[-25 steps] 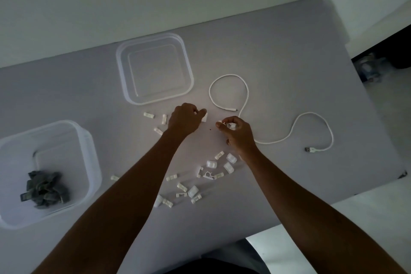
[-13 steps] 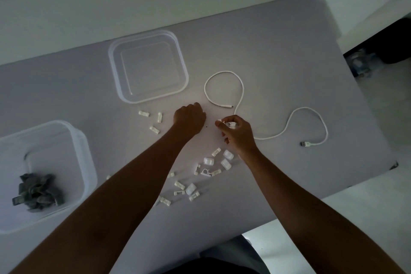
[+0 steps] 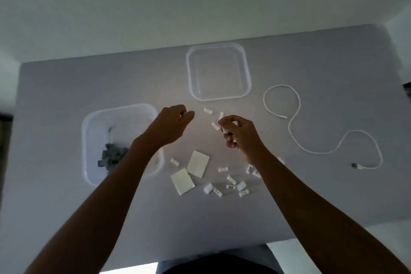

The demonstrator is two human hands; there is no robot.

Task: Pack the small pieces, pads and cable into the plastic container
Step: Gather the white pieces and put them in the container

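Note:
My right hand point(image 3: 239, 133) hovers above the table centre and pinches small white pieces point(image 3: 227, 130) in its curled fingers. My left hand point(image 3: 172, 123) is raised beside the clear plastic container point(image 3: 89, 122). Its fingers are curled with the thumb against the forefinger, and what it holds is hidden. Grey pieces point(image 3: 112, 157) lie in that container. Two white pads point(image 3: 198, 163) point(image 3: 182, 181) lie between my forearms. Several small white pieces point(image 3: 231, 180) are scattered near them, and three more point(image 3: 208, 111) lie beyond my hands. The white cable point(image 3: 297, 115) curls at the right.
A second clear square tray or lid point(image 3: 191, 87) lies at the back of the grey table point(image 3: 66, 87), beyond my hands. The table's near edge runs just above my lap, and a wall stands behind its far edge.
The view has swung left. Both hands have lifted off the table and moved left toward the container. The white piece by my left fingertips is gone from the table. The two pads have come into sight.

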